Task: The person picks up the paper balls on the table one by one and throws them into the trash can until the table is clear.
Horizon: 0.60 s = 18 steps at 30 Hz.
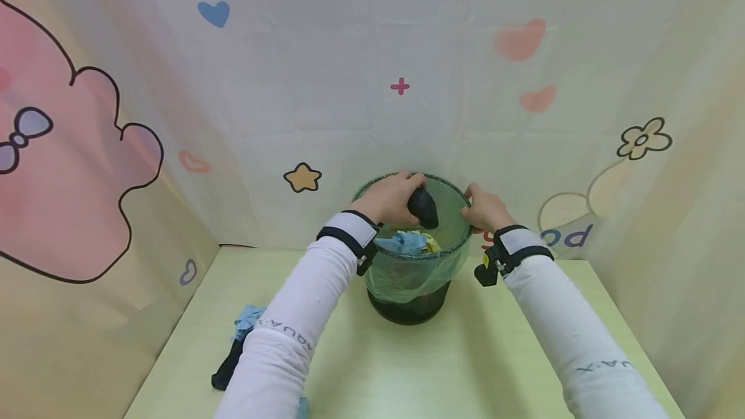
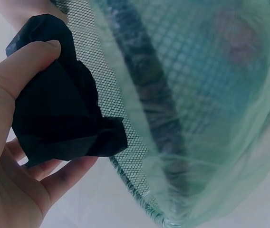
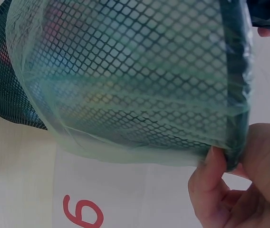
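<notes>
A dark mesh wastebasket (image 1: 407,310) with a green bag liner (image 1: 419,280) folded over its rim stands on the table. My left hand (image 1: 391,199) holds a crumpled black piece of paper (image 2: 61,109) over the basket's mouth, thumb on one face and fingers behind. Crumpled blue paper (image 1: 407,242) and yellow paper (image 1: 432,244) lie inside the basket. On its right side, my right hand (image 1: 487,209) pinches the rim (image 3: 237,109) through the liner. The wastebasket tilts slightly toward me in the head view.
Left of the basket on the pale table (image 1: 372,367) lie a crumpled blue piece (image 1: 248,319) and a black piece (image 1: 229,367), partly behind my left sleeve. Another blue scrap (image 1: 303,407) shows at the lower edge. A printed curtain (image 1: 349,96) hangs close behind the basket.
</notes>
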Available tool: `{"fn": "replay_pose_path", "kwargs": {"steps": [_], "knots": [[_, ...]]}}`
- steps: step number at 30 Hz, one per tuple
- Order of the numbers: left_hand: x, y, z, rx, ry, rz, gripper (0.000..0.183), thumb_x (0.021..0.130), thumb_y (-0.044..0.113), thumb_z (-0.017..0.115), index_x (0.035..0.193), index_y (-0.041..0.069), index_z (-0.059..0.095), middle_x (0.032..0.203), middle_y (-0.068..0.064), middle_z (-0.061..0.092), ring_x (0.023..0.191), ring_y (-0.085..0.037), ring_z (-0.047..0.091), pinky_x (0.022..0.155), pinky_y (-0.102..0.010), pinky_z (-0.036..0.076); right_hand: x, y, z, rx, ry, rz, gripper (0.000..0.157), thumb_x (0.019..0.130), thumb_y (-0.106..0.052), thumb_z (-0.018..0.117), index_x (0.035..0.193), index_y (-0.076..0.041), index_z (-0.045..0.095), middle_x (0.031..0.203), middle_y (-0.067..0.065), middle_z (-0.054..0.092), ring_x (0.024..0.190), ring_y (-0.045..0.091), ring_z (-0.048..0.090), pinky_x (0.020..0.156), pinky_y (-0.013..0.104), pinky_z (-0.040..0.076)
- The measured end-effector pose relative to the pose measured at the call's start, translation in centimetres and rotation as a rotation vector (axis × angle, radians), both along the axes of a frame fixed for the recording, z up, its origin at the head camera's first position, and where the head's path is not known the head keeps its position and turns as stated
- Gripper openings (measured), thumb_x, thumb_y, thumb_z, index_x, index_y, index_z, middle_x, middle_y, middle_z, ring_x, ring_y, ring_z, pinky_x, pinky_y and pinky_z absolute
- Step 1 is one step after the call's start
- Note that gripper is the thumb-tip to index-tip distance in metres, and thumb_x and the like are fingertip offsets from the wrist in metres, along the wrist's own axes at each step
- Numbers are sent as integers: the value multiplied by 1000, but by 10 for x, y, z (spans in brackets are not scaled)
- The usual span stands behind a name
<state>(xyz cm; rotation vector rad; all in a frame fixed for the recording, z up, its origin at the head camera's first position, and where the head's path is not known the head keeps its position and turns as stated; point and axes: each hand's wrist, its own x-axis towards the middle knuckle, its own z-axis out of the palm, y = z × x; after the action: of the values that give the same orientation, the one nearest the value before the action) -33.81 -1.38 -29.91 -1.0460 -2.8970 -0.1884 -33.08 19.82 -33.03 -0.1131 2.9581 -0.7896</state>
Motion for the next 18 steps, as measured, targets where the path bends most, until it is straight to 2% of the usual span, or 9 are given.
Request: {"fn": "replay_pose_path", "kwargs": {"steps": [8, 18], "knots": [[0, 2, -3, -11, -5, 7, 65, 78, 37, 69, 132, 19, 38, 127, -7, 44, 106, -22, 53, 86, -34, 48, 1, 0, 0, 5, 1, 0, 42, 87, -6, 42, 126, 7, 34, 109, 33, 53, 54, 16, 60, 51, 26, 52], [0, 2, -4, -24, -30, 43, 83, 75, 45, 72, 142, 23, 30, 139, -5, 38, 120, -23, 46, 96, -39, 45, 0, 0, -1, 4, 6, -5, 42, 88, -7, 43, 127, 7, 34, 104, 31, 56, 54, 17, 60, 50, 25, 51]]}}
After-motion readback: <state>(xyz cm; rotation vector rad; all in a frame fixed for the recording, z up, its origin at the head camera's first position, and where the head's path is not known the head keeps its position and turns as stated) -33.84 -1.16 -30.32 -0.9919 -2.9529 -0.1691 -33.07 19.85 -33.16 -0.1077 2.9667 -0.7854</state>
